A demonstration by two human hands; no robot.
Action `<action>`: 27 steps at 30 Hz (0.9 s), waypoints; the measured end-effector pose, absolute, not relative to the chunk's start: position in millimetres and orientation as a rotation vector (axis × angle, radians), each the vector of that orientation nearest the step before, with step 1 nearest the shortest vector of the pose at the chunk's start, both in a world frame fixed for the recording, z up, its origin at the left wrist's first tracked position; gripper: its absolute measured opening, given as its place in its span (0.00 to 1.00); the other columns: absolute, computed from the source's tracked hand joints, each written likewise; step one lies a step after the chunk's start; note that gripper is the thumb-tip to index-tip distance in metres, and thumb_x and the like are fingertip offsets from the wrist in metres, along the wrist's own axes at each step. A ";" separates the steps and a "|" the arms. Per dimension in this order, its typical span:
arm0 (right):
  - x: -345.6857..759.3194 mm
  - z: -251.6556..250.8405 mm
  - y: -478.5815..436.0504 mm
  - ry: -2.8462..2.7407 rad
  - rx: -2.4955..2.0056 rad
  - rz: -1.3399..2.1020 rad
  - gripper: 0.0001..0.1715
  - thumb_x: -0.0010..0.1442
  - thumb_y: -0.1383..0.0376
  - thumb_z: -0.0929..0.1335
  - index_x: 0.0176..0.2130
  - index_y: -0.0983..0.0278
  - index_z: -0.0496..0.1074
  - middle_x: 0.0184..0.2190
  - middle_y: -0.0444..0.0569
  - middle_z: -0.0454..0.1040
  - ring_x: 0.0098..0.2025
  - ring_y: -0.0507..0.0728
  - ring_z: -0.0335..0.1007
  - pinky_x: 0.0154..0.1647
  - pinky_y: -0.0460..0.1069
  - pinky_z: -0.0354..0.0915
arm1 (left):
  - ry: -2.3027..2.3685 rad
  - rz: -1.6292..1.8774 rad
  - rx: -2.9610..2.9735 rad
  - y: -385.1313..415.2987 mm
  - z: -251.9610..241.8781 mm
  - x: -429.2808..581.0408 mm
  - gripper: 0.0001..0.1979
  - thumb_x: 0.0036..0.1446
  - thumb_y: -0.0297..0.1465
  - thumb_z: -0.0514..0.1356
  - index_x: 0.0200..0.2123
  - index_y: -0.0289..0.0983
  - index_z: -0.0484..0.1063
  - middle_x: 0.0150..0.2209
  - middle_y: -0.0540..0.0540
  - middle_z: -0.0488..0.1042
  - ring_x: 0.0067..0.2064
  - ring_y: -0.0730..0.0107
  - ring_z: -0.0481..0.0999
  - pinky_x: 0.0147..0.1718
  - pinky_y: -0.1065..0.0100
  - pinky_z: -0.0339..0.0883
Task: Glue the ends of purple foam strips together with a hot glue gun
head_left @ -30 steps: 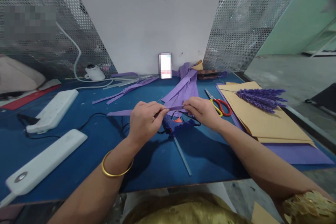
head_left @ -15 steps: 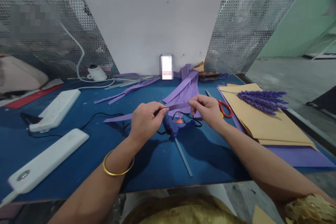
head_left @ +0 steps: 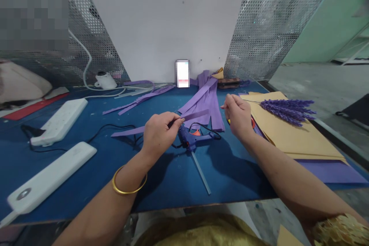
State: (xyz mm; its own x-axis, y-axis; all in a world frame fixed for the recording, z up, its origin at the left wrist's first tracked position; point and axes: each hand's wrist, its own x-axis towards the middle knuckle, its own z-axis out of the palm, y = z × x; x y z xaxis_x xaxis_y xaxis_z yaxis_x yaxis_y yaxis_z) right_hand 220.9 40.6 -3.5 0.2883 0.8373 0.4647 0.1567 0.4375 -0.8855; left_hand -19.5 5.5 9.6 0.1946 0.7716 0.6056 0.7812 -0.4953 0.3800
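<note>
Red plastic peeks out beside the right hand (head_left: pixel 238 117): the red-handled scissors (head_left: pixel 253 123) lie almost wholly hidden under it, blades out of sight. That hand shows only its back, fingers drawn together above the blue table mat (head_left: pixel 173 177), and whether they pinch anything I cannot tell. The loose purple paper strips (head_left: pixel 211 103) fanned out behind overlap too much to count. Counted clearly: two white plastic power strips (head_left: pixel 59 121), one blue hot-glue gun (head_left: pixel 192 141), one clear glue stick (head_left: pixel 201 173), one purple lavender bundle (head_left: pixel 288 108) lying on tan paper sheets (head_left: pixel 291 134). The left hand (head_left: pixel 160 132) is closed, thumb against forefinger, pinching one long purple paper strip (head_left: pixel 193 116). It is held just above the blue hot-glue gun, both ends sticking out free to either side.
</note>
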 end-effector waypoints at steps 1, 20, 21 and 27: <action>222.0 -3.4 41.1 -1.221 -1.052 0.551 0.28 0.64 0.50 0.67 0.19 0.60 0.61 0.12 0.36 0.55 0.16 0.49 0.52 0.22 0.47 0.59 | -1.575 -1.213 -2.421 5.4 9.8 -19.5 0.09 0.62 0.34 0.61 0.29 0.40 0.78 0.28 0.50 0.80 0.29 0.68 0.73 0.32 0.65 0.59; 196.9 -6.2 11.7 -2.328 -0.844 -0.386 0.22 0.72 0.63 0.59 0.28 0.61 0.70 0.22 0.42 0.70 0.27 0.52 0.63 0.63 0.57 0.58 | -1.148 -1.041 -2.625 -8.9 8.3 -9.7 0.12 0.67 0.33 0.56 0.32 0.39 0.77 0.28 0.50 0.78 0.29 0.70 0.74 0.35 0.62 0.57; 198.5 -6.5 14.4 -2.331 -0.848 -0.362 0.21 0.72 0.64 0.59 0.28 0.61 0.70 0.22 0.42 0.70 0.27 0.52 0.64 0.62 0.57 0.59 | -1.173 -1.058 -2.603 -8.7 8.5 -9.9 0.12 0.67 0.33 0.56 0.32 0.39 0.77 0.28 0.50 0.78 0.29 0.70 0.74 0.35 0.62 0.57; 209.2 -10.8 30.6 -2.288 -0.829 -0.173 0.16 0.71 0.65 0.60 0.34 0.62 0.72 0.26 0.44 0.75 0.30 0.53 0.68 0.62 0.58 0.60 | -1.341 -1.139 -2.548 -3.6 8.0 -12.7 0.11 0.65 0.34 0.58 0.32 0.39 0.78 0.29 0.50 0.80 0.31 0.69 0.75 0.36 0.62 0.58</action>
State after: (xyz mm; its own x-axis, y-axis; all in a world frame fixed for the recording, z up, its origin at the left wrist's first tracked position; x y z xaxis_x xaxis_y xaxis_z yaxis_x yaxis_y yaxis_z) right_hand 209.2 30.6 -10.8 -0.5601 0.5159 0.6482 0.6077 0.7876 -0.1018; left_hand -12.7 -3.6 8.0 0.3547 0.6956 0.6247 0.7289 -0.6242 0.2812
